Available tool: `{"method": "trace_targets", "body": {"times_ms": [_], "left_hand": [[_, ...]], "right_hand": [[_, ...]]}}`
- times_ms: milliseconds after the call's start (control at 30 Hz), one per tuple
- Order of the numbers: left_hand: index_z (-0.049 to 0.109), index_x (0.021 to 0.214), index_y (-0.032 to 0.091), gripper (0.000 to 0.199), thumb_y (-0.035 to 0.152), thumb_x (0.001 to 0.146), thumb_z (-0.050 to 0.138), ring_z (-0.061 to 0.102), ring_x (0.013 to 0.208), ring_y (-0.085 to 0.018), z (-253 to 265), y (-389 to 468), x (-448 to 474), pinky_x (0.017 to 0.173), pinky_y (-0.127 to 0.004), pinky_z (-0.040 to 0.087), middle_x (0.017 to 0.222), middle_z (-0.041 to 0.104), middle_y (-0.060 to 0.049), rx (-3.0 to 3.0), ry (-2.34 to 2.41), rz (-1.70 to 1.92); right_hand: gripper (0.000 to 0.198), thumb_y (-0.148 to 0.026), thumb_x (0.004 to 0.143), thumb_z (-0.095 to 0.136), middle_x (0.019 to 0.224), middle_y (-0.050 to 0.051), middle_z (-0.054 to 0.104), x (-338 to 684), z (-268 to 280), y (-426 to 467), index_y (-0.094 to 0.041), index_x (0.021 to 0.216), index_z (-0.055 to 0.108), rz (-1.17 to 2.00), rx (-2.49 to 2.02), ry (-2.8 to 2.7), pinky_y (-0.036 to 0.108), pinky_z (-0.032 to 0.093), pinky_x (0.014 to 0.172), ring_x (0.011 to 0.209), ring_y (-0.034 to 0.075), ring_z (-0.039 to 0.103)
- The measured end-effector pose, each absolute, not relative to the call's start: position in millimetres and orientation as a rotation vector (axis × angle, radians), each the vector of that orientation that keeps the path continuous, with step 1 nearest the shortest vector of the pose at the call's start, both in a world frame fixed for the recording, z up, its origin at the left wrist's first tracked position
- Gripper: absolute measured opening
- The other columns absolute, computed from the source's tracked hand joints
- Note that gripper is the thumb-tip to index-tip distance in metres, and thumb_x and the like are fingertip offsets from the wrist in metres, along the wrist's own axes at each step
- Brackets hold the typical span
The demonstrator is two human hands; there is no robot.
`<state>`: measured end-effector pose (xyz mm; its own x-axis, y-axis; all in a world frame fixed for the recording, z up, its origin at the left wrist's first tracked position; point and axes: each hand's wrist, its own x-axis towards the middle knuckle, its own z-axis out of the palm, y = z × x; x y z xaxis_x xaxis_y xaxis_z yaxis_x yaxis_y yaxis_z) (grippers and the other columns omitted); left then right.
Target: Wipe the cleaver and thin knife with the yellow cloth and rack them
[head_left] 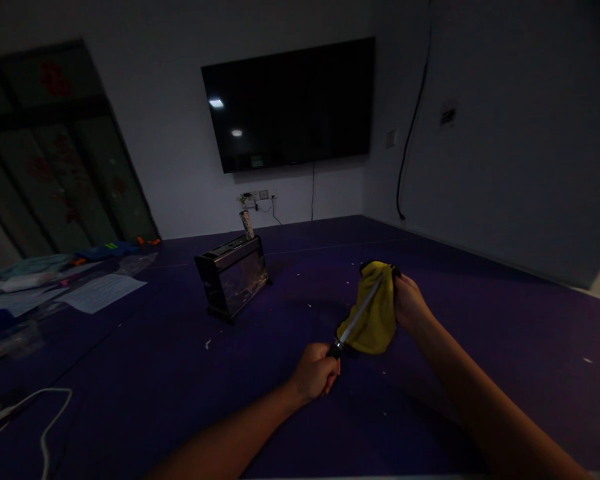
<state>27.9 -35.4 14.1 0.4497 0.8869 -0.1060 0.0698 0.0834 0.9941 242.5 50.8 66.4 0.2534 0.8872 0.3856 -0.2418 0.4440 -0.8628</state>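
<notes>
My left hand [317, 372] is closed around the black handle of a narrow knife [363, 312], whose pale, slim blade points up and away to the right. Behind and along the blade hangs a yellow cloth [377, 327] with a dark edge. My right hand [409, 301] pinches that cloth by its upper right side, near the blade's tip. Whether the cloth touches the blade all along is hard to tell in the dim light. Further back to the left stands a dark knife block [235, 277] with a glossy side, and a light patterned piece [247, 225] sticks up from its top.
Both hands are above a purple-blue surface [290, 413] with small white scraps. Papers [103, 292], plastic bags [23, 340] and cloths lie at the left. A white cable [45, 433] curls at the lower left. A large television [295, 107] hangs on the wall behind.
</notes>
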Motion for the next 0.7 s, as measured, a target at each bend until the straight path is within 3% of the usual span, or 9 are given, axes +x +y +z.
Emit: {"method": "trace_targets", "body": {"times_ms": [333,533,700], "left_hand": [[0.046,0.058,0.016,0.006,0.02,0.056,0.043,0.029,0.027,-0.006,10.9,-28.6,24.2,0.03,-0.017,0.022,0.037,0.038,0.006,1.338,0.86,0.703],[0.044,0.055,0.016,0.004,0.02,0.058,0.043,0.031,0.028,-0.006,12.1,-35.8,29.4,0.032,-0.017,0.02,0.037,0.037,0.006,1.397,1.006,0.765],[0.044,0.054,0.016,0.005,0.02,0.056,0.043,0.03,0.027,-0.006,14.7,-35.5,27.6,0.031,-0.017,0.021,0.036,0.037,0.006,1.366,0.976,0.727]], "right_hand": [[0.007,-0.027,0.065,0.057,0.061,0.003,0.065,243.2,65.1,51.7,-0.022,0.068,0.061,1.058,-0.811,-0.743,0.037,0.053,0.06,0.061,0.023,0.064],[0.008,-0.027,0.062,0.059,0.051,0.003,0.061,245.5,61.5,51.4,-0.02,0.064,0.061,0.923,-0.817,-0.734,0.035,0.053,0.053,0.056,0.024,0.063],[0.009,-0.028,0.062,0.058,0.052,0.003,0.063,247.1,58.9,53.9,-0.02,0.065,0.062,0.988,-0.844,-0.697,0.036,0.053,0.052,0.054,0.024,0.062]]}}
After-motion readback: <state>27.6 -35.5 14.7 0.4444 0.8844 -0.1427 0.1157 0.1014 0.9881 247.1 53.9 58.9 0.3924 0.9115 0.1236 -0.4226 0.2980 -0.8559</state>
